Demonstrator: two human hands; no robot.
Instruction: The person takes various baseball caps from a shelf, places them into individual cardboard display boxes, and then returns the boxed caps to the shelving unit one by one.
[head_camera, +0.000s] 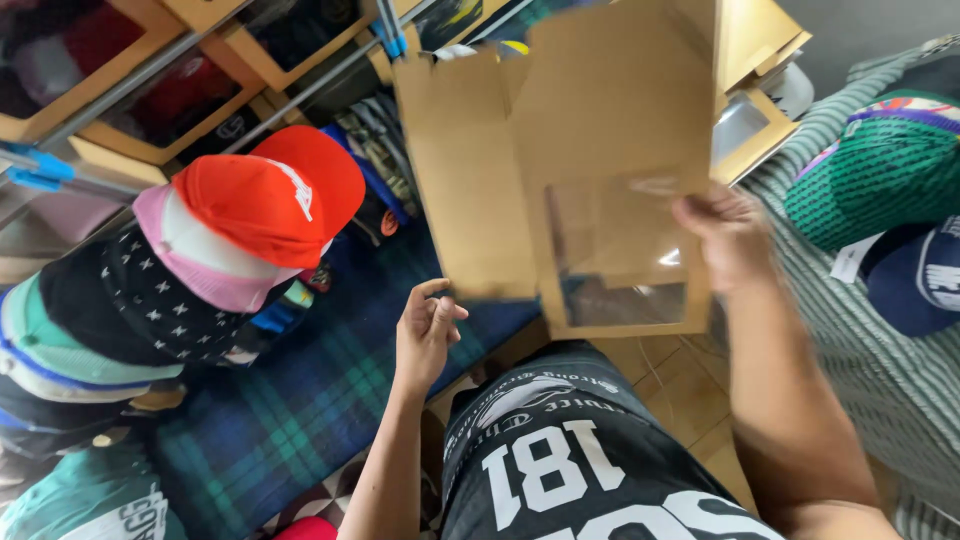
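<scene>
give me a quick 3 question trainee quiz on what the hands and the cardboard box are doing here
1. True or false: both hands grip the flat cardboard box.
2. Which cap tops the stack of caps on the left? A. orange B. yellow C. white
3. What is set into the box's front panel?

Key
1. False. The right hand holds the box at its edge; the left hand is just below its lower corner, fingers curled, contact unclear.
2. A, the orange cap.
3. A clear plastic window.
</scene>
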